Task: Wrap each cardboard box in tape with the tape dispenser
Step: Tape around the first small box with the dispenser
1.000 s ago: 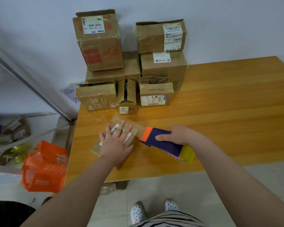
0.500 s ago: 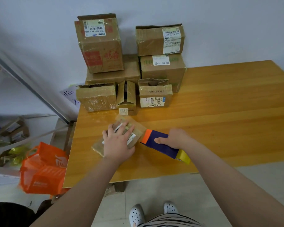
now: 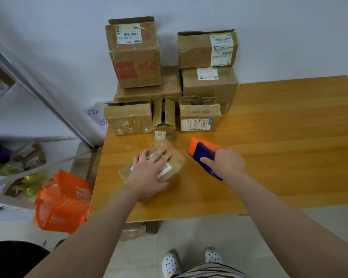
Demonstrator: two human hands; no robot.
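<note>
A small flat cardboard box (image 3: 176, 163) with a white label lies near the front left of the wooden table (image 3: 279, 137). My left hand (image 3: 149, 173) presses flat on its top, fingers spread. To its right, my right hand (image 3: 225, 164) grips a tape dispenser (image 3: 204, 153) with an orange front and dark blue body. The dispenser's nose is lifted a short way off the box's right side, with a gap between them. Whether a strand of tape links them I cannot tell.
Several cardboard boxes (image 3: 207, 83) are stacked against the wall at the table's back left, with three small ones (image 3: 129, 117) in front. An orange bag (image 3: 62, 203) and clutter sit on the floor to the left. My feet (image 3: 191, 261) stand at the table's front edge.
The dispenser was against the box's right edge; my right hand has pulled it away to the right and up. My left hand stays pressed on the box.
</note>
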